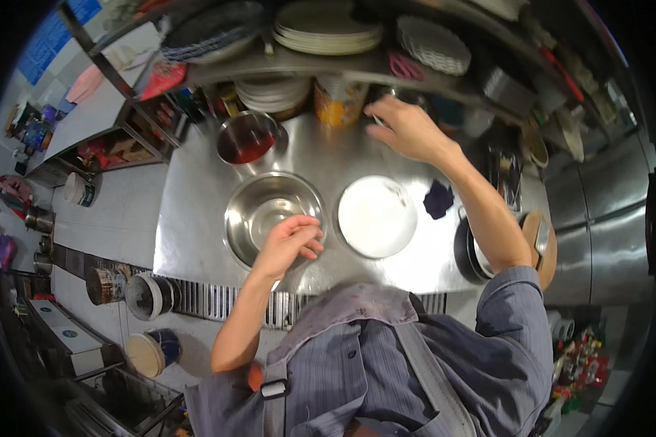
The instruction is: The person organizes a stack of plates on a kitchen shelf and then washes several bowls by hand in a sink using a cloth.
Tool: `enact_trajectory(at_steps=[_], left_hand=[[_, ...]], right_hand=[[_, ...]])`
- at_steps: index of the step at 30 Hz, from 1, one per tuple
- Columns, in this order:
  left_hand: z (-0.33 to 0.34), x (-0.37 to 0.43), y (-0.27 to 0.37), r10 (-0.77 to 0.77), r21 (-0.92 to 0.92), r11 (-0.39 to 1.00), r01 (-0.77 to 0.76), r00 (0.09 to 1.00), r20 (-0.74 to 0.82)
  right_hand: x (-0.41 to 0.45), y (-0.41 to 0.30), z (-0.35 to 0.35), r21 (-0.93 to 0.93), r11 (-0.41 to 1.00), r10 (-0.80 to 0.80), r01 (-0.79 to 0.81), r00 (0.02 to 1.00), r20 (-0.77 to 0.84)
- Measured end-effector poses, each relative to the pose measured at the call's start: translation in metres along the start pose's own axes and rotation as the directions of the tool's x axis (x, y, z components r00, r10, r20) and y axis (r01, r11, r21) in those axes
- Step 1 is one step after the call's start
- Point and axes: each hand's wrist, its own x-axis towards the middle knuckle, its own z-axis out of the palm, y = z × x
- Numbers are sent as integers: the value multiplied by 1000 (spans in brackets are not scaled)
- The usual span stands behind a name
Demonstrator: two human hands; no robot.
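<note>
My left hand hovers over the near right rim of a wide stainless steel bowl, fingers loosely bent and apart, holding nothing. My right hand reaches to the back of the steel table, below the shelf edge. Between its thumb and fingers is a small, thin pale item, too blurred to name. A white round plate lies right of the bowl, with a small mark near its far edge. Behind the bowl stands a steel pot with red contents. A crumpled dark cloth lies right of the plate.
Above the table's back runs a metal shelf with stacked plates. Under it stand more plates and an orange-patterned container. Pans and a wooden board with a knife sit at the right. Buckets stand on the floor.
</note>
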Motion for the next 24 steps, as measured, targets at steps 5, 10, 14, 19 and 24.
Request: enact_trajectory(at_steps=[5,10,14,19,24], left_hand=[[24,47,-131,-102,400,907,129,991,-87],[51,51,-176,-58,691,699,185,977,-203],[67,82,-187,-159,292,918,269,924,-348],[63,126,-176,-240,59,959,278,904,-354],[81,124,-155,-230,-7,968,250,880,-415]], right_hand=[[-160,91,123,-119,874,484,-471,823,297],[-236,85,180,-98,636,763,-766,604,233],[-246,105,211,257,400,816,-880,469,336],[-237,123,227,560,111,812,-821,400,426],[-238,138,214,697,-62,648,-715,502,573]])
